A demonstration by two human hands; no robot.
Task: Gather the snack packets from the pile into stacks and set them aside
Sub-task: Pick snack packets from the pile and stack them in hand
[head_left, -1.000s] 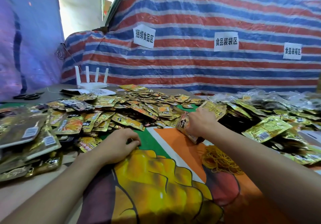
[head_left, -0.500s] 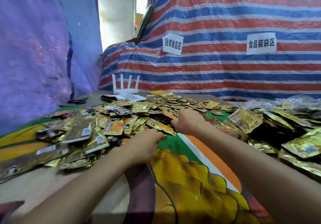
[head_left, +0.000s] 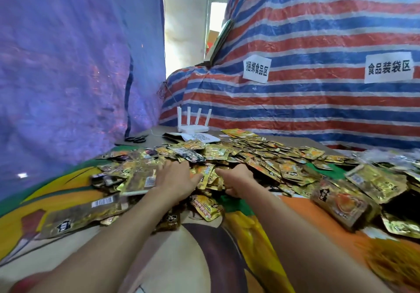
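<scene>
A wide pile of gold and orange snack packets (head_left: 261, 156) covers the far half of the colourful printed table cover (head_left: 227, 247). My left hand (head_left: 175, 179) lies flat on the pile's near edge, fingers stretched forward over the packets and thumb pointing right. My right hand (head_left: 237, 179) is right beside it, knuckles up, fingers curled down around a few gold packets (head_left: 208, 178) that sit between the two hands. A squared-up stack of packets (head_left: 341, 204) lies at the right. Larger dark flat packets (head_left: 77, 215) lie at the left.
A white router (head_left: 193, 129), a printed sheet (head_left: 201, 137) and black scissors (head_left: 136, 138) sit at the back left. Orange rubber bands (head_left: 391, 263) lie near the right front. Clear bagged packets (head_left: 400, 156) crowd the far right. Tarpaulin walls close in behind and left.
My right hand set down the stack it held at the right and moved left into the pile. My left hand reached forward onto the packets. The view swung left.
</scene>
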